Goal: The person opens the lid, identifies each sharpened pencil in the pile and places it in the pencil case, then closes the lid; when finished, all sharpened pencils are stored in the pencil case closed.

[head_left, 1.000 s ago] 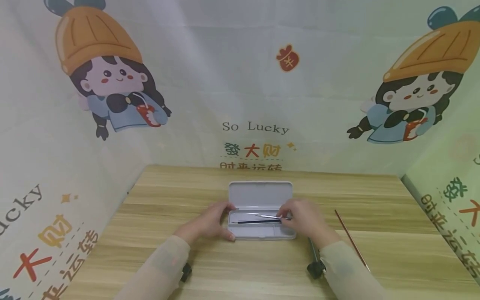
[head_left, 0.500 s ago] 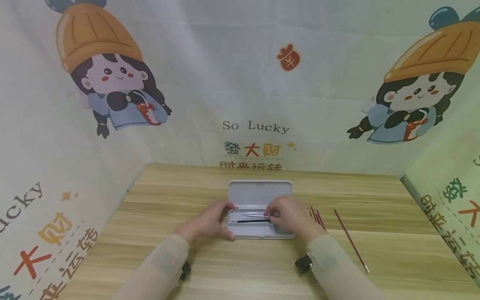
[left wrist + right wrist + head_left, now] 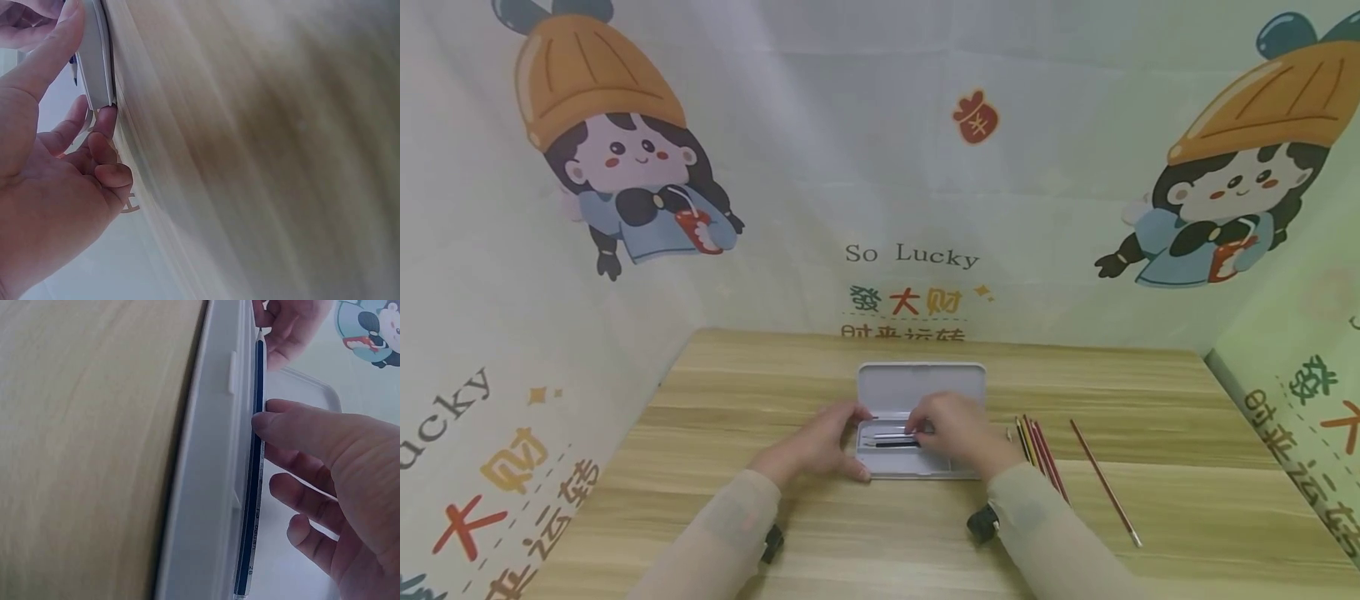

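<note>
An open white pencil case (image 3: pixel 921 385) lies on the table with its lid tipped back. My left hand (image 3: pixel 816 442) grips the case's left end, thumb at the front corner and fingers at the back one. Over the tray, my right hand (image 3: pixel 958 429) pinches a silvery pencil (image 3: pixel 887 435) between thumb and fingers, low along the back of the tray. A dark blue pencil (image 3: pixel 895 445) lies just in front of it, pointing left. In the right wrist view the thumb overlaps this dark blue pencil (image 3: pixel 251 506), and the silvery one is mostly hidden.
Several red, yellow and dark pencils (image 3: pixel 1041 454) lie in a bunch right of the case, partly behind the right forearm. Farther right, a single reddish-brown pencil (image 3: pixel 1105 483) lies on the wooden table (image 3: pixel 760 367). A printed curtain (image 3: pixel 790 167) encloses the back and sides.
My right hand has moved left over the tray with the silvery pencil, uncovering the pencil bunch on the right. My left hand has stayed on the case.
</note>
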The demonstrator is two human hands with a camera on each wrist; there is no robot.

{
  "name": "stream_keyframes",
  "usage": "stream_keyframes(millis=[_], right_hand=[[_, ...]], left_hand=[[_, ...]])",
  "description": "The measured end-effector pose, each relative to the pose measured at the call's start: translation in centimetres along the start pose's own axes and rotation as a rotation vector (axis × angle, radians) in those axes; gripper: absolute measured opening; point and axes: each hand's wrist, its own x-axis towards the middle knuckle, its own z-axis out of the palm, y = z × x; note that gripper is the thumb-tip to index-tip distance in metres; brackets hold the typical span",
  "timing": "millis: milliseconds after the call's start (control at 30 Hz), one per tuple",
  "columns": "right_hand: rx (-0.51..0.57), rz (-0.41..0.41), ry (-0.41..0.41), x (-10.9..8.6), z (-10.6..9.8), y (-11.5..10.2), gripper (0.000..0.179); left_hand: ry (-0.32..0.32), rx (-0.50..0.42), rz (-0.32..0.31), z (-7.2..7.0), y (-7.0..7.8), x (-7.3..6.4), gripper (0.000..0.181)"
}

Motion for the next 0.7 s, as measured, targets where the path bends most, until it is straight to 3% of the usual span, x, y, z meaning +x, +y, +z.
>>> stream_keyframes(millis=[533,700], right_hand=[[0.023,0.062,-0.044,0.31,0.95,0.11,0.012],[0.049,0.056,-0.015,-0.03,0.82,0.09,0.012]], left_hand=[[0.002,-0.001,0.0,0.19,-0.19,0.15,0.084],[0.002,0.0,-0.009,0.29,-0.29,0.21,0.085]])
